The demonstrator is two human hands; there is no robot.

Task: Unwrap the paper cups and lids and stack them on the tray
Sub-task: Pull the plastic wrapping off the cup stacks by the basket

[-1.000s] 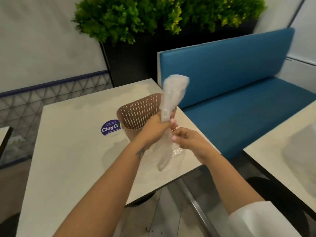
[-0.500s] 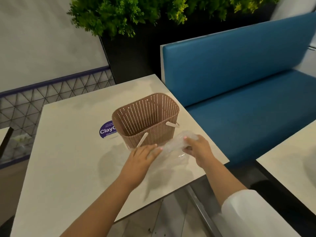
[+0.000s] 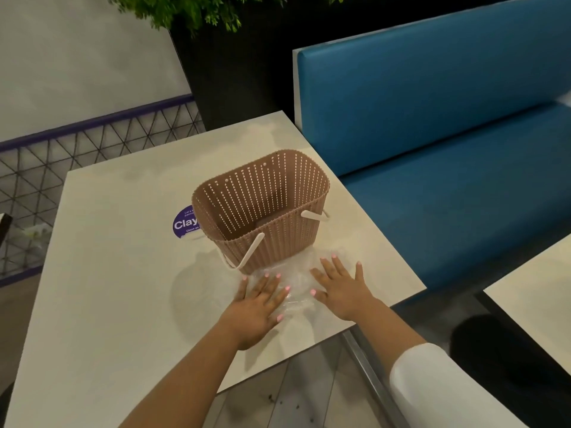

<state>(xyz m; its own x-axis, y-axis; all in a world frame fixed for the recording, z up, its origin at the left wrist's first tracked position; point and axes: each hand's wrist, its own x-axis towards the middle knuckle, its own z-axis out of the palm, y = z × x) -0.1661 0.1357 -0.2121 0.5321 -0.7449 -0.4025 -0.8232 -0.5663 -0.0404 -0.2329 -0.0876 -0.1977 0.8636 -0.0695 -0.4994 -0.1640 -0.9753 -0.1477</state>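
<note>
Left hand (image 3: 258,307) and right hand (image 3: 341,290), fingers straight and spread, press clear plastic wrapper (image 3: 298,278) flat on beige table (image 3: 117,304), just in front of perforated pink basket (image 3: 262,208); purple sticker (image 3: 184,223) just left of basket.

Both hands (left hand (image 3: 258,307), right hand (image 3: 343,288)) press clear plastic wrap (image 3: 298,282) flat beside basket (image 3: 262,208).

A second ago the left hand (image 3: 258,307) held the clear plastic wrapper (image 3: 296,273) upright in the air — now it lies flat on the table (image 3: 123,304) just in front of the basket (image 3: 262,208), both palms pressing it down, the right hand (image 3: 341,290) spread open beside the left.
</note>
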